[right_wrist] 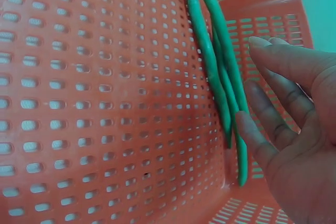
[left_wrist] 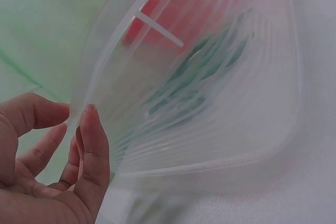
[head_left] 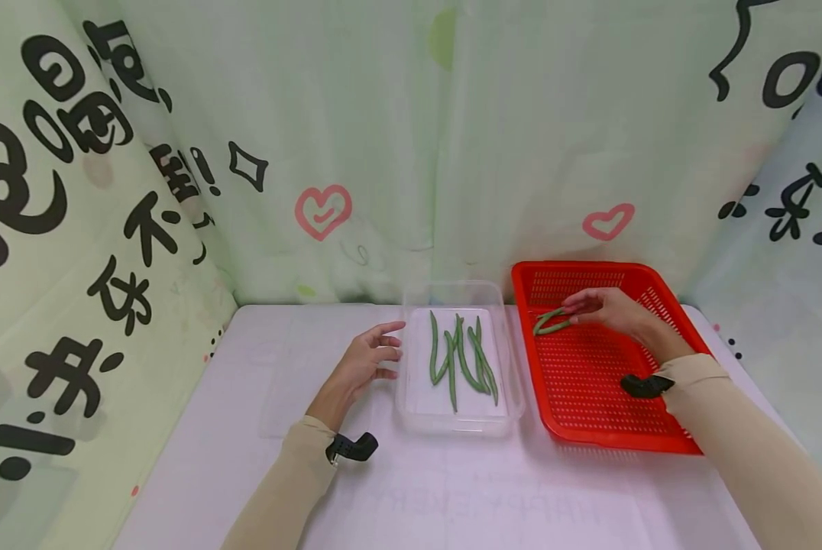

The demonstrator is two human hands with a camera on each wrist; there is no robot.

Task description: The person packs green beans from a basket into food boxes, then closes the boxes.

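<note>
Several green beans (head_left: pixel 451 374) lie lengthwise in a clear plastic box (head_left: pixel 459 426) with a white bottom. Just left of that box is my left hand (head_left: pixel 359 360), its loosely bent fingertips right at the side wall; the left wrist view shows the beans blurred through the ribbed plastic. My right hand (head_left: pixel 606 309) reaches into a red perforated basket (head_left: pixel 590 389), over a small bunch of green beans (right_wrist: pixel 210 51) by the basket's left wall. Thumb and fingers (right_wrist: pixel 291 61) are spread beside those beans, not curled round them.
The basket stands close to the right side of the box on a white-covered table (head_left: pixel 211 458). A pale green curtain (head_left: pixel 397 153) with black writing and red hearts rises behind and at both sides. Black wrist cameras (head_left: pixel 359 447) stick out from both sleeves.
</note>
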